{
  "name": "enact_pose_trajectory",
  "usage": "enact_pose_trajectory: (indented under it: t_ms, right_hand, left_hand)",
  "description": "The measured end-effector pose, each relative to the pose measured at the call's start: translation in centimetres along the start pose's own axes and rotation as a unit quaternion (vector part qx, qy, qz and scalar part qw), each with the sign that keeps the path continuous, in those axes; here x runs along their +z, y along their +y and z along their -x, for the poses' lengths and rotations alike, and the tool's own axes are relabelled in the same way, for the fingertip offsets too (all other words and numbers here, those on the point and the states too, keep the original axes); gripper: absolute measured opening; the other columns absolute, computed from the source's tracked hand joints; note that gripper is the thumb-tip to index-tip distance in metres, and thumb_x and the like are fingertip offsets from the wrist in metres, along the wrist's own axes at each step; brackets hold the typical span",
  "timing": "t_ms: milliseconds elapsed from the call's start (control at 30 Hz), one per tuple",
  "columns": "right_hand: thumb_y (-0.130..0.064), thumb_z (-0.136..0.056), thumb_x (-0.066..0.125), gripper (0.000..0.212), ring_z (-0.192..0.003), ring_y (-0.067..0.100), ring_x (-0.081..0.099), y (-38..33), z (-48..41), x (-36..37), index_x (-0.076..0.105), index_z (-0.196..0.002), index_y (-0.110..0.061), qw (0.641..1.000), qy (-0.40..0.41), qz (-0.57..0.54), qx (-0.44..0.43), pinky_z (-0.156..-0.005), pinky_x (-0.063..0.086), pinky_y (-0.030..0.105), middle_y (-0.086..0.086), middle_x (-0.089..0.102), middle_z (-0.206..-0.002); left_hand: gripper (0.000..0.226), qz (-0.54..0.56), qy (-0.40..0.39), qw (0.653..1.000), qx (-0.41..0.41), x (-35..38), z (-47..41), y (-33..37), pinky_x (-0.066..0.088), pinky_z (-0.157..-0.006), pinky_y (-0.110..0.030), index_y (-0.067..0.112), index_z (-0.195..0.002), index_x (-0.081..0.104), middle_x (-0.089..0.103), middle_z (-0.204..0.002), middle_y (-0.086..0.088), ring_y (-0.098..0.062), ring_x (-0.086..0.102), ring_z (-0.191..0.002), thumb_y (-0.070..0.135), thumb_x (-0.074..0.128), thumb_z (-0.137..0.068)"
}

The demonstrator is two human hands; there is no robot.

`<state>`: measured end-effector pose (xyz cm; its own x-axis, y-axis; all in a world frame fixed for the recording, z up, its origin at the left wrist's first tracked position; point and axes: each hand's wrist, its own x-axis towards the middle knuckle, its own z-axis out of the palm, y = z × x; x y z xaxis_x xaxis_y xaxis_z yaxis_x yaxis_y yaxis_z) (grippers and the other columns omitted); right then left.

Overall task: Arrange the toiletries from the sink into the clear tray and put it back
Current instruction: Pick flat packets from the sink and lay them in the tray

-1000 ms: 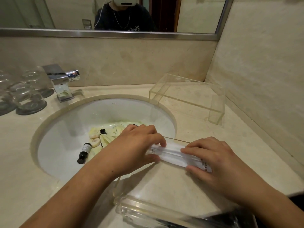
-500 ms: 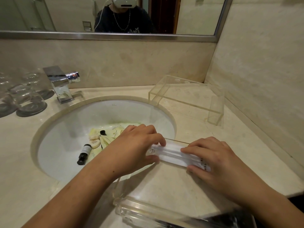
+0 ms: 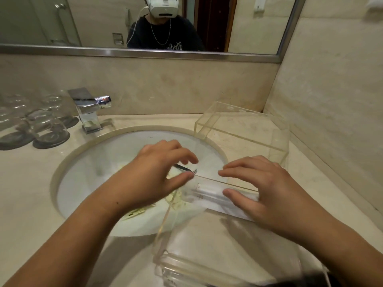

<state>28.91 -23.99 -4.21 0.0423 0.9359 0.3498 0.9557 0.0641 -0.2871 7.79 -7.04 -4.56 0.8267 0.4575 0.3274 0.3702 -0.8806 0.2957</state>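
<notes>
The clear acrylic tray (image 3: 207, 241) sat on the beige marble counter (image 3: 31, 204), its far-left corner overhanging the white oval sink basin (image 3: 87, 172). One long white paper-wrapped sachet (image 3: 215, 198) lay inside, against the far wall. The right hand (image 3: 267, 193) rested over that sachet's right end, fingers spread and loosely curled, thumb touching the wrapper; no firm grip was evident. The left hand (image 3: 153, 172) hovered left of the sachet above the basin, fingers parted, holding nothing. A thin dark item (image 3: 182, 168) showed just beneath its fingertips; what it was could not be told.

The sachet appeared light, slim and slightly flexible; it would best be taken at both ends. The tray appeared rigid, smooth and liable to scratch or slip; it would best be held by opposite side walls.

Count: one tray, one clear acrylic stand (image 3: 248, 129) beyond the right hand, one sachet in the tray. Pale yellow packets (image 3: 136, 213) remained in the basin, blurred, number uncertain.
</notes>
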Motion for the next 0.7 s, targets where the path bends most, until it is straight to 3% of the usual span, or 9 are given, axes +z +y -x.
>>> enact_pose_trajectory:
  t_ms: [267,500,567,633,700]
  right_hand:
    - [-0.049,-0.093,0.063,0.034,-0.114,-0.002,0.052,-2.9,-7.8,1.7,0.068,-0.124,-0.037,0.997,-0.068,-0.014,-0.031,-0.102,0.040,0.022,-0.022,0.063,-0.123]
    - [-0.047,-0.091,0.066,0.034,-0.094,-0.003,0.055,-2.4,-14.8,7.1,0.070,-0.122,-0.033,0.977,-0.211,0.016,-0.004,-0.067,0.032,0.006,-0.017,0.069,-0.119]
    - [-0.044,-0.090,0.068,0.033,-0.095,0.003,0.062,-1.9,-16.4,8.4,0.072,-0.120,-0.031,0.965,-0.261,0.030,0.003,-0.070,0.041,0.010,-0.015,0.072,-0.116]
    - [-0.044,-0.089,0.070,0.036,-0.102,0.010,0.066,-1.5,-17.7,9.7,0.072,-0.121,-0.028,0.949,-0.310,0.055,0.014,-0.083,0.050,0.022,-0.012,0.073,-0.115]
    - [-0.047,-0.088,0.070,0.042,-0.108,0.015,0.064,-1.1,-18.7,11.0,0.070,-0.124,-0.026,0.927,-0.361,0.105,0.019,-0.087,0.049,0.028,-0.009,0.072,-0.116]
  left_hand:
    - [0.022,-0.027,-0.032,0.993,-0.112,0.2,-0.1,-8.3,0.048,-0.100,-0.038,0.044,-0.119,0.062,0.059,-0.107,0.021,0.000,0.056,-0.101,0.041,0.059,-0.098]
    - [0.023,-0.043,-0.110,0.982,-0.148,3.1,-0.5,-12.8,0.045,-0.096,-0.036,0.039,-0.120,0.063,0.059,-0.108,0.018,-0.008,0.055,-0.106,0.039,0.059,-0.098]
    - [0.024,-0.051,-0.130,0.980,-0.143,4.0,-0.9,-13.5,0.043,-0.094,-0.034,0.038,-0.121,0.063,0.060,-0.110,0.016,-0.009,0.055,-0.108,0.040,0.059,-0.098]
    - [0.025,-0.068,-0.146,0.978,-0.136,4.9,-1.4,-14.0,0.039,-0.090,-0.032,0.038,-0.122,0.062,0.060,-0.112,0.015,-0.010,0.054,-0.110,0.041,0.058,-0.098]
    - [0.025,-0.070,-0.154,0.978,-0.126,5.7,-2.1,-14.2,0.036,-0.089,-0.031,0.037,-0.122,0.063,0.060,-0.112,0.014,-0.011,0.054,-0.111,0.042,0.059,-0.097]
